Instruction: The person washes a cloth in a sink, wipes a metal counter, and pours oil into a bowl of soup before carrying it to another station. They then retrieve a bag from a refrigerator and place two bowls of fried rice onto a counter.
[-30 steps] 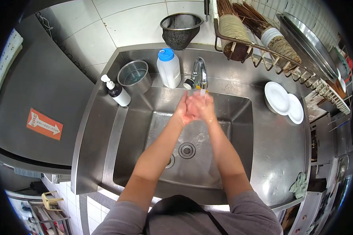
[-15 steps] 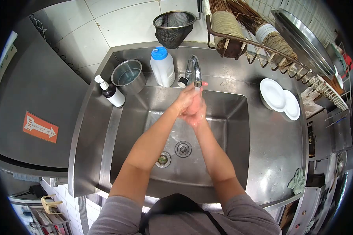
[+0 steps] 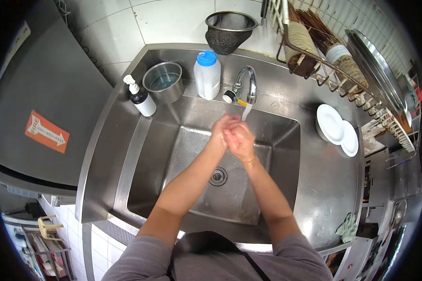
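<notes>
My left hand (image 3: 220, 132) and my right hand (image 3: 241, 141) are clasped together over the steel sink basin (image 3: 192, 145), wet and shiny. The right fingers curl over the left ones, and part of each hand is hidden by the other. Just above and to the right of them, the curved chrome faucet (image 3: 252, 86) lets down a stream of water (image 3: 246, 111). Beside its base shows a small yellow lever (image 3: 241, 102). Below the hands lies a round drain (image 3: 218, 177), partly covered by my left forearm.
Along the back left stand a pump bottle (image 3: 143, 101), a steel pot (image 3: 166, 91) of liquid and a blue-capped white jug (image 3: 207, 79). A black mesh strainer (image 3: 227, 37) hangs behind. White dishes (image 3: 330, 124) and a cloth (image 3: 347, 228) lie right, beneath a wire rack (image 3: 335, 75).
Both hands have drawn back from under the faucet toward me, still clasped, and the water stream now shows. The view has shifted slightly, moving the sink items rightward.
</notes>
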